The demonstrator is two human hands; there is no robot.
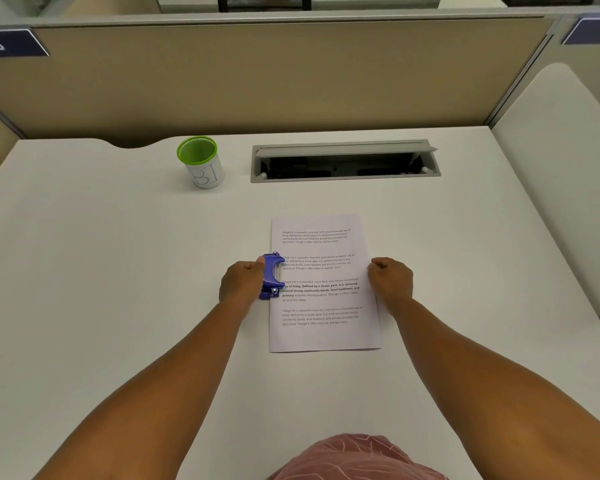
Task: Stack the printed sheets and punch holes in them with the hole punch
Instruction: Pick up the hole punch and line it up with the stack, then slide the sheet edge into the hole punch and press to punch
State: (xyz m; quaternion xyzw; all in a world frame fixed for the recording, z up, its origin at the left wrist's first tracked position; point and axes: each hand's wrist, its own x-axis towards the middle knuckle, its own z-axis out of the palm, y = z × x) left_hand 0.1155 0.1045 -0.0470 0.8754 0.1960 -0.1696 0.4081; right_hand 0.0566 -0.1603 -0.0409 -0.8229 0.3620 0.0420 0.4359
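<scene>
A stack of white printed sheets (323, 282) lies flat in portrait on the white desk, squared into one pile. A blue hole punch (272, 276) sits over the middle of the stack's left edge. My left hand (243, 280) grips the punch from its left side, fingers curled on it. At the middle of the stack's right edge rests my right hand (392, 280), fingers curled and touching the paper's edge; whether it pinches the sheets is unclear.
A green-rimmed white cup (201, 162) stands at the back left of the desk (118, 271). Behind the sheets is an open grey cable tray (343, 161). A beige partition wall (257, 81) closes the far side.
</scene>
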